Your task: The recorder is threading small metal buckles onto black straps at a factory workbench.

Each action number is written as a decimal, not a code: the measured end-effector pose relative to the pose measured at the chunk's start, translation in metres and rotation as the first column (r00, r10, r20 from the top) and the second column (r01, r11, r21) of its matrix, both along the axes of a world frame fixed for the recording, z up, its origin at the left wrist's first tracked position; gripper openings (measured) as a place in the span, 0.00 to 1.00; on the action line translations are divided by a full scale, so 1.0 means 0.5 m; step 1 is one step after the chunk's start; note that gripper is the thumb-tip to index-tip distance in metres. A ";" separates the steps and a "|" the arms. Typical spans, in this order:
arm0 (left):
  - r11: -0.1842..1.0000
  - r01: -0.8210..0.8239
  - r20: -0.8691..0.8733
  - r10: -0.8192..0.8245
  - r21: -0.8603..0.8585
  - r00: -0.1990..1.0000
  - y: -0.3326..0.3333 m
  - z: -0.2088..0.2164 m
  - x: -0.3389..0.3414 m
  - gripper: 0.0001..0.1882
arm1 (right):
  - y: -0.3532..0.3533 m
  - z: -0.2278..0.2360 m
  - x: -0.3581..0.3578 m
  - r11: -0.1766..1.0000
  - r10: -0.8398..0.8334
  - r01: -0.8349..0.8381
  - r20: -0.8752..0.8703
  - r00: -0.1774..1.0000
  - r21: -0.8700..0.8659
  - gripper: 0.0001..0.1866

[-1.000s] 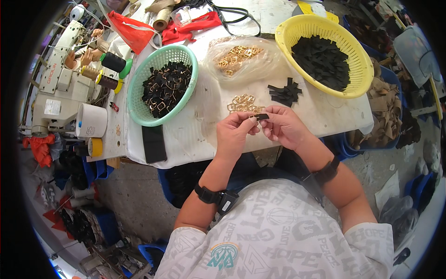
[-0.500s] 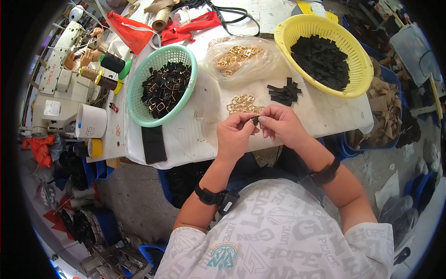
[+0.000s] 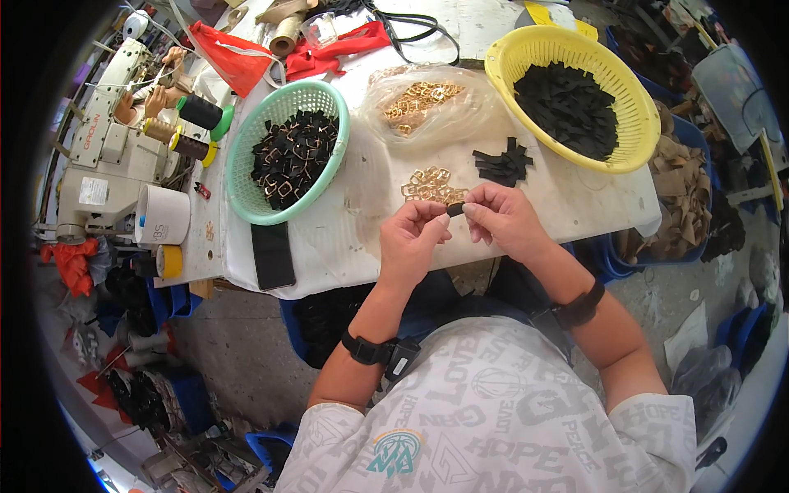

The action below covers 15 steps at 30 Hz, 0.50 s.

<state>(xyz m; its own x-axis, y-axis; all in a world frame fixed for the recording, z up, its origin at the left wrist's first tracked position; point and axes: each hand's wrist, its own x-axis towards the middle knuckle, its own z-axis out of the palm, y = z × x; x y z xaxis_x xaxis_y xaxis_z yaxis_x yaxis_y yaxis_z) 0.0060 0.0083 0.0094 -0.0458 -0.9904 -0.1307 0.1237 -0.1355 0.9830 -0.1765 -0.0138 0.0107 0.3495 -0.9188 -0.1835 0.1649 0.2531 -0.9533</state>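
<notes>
Near the table's front edge, my left hand and my right hand pinch a short black strap piece between them, one at each end. My fingers hide whether a buckle is on it. Just beyond my hands lies a small pile of gold metal buckles. A loose heap of black strap pieces sits to its right. Behind the pile, a clear plastic bag holds more gold buckles. On the left, a green basket contains black straps fitted with gold buckles. The yellow basket holds plain black straps.
A dark phone lies by the green basket. Thread spools and a sewing machine stand at the left. Red fabric is at the back. A blue bin of brown pieces stands beyond the table's right side.
My hands have drawn slightly apart, and more of the black strap piece shows between my fingertips. The baskets and piles look the same.
</notes>
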 end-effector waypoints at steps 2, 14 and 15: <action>1.000 0.010 0.008 -0.010 -0.004 1.000 0.000 -0.002 -0.003 0.08 | 0.001 0.003 -0.001 1.000 0.022 -0.022 -0.018 1.000 -0.012 0.04; 0.999 0.003 0.016 -0.004 0.054 1.000 -0.001 0.009 -0.011 0.03 | 0.012 0.005 0.009 0.994 -0.003 -0.009 -0.108 0.994 -0.111 0.04; 0.999 -0.007 0.034 0.006 0.052 0.999 -0.001 0.008 -0.011 0.03 | 0.014 0.004 0.012 0.992 -0.010 -0.006 -0.129 0.992 -0.126 0.04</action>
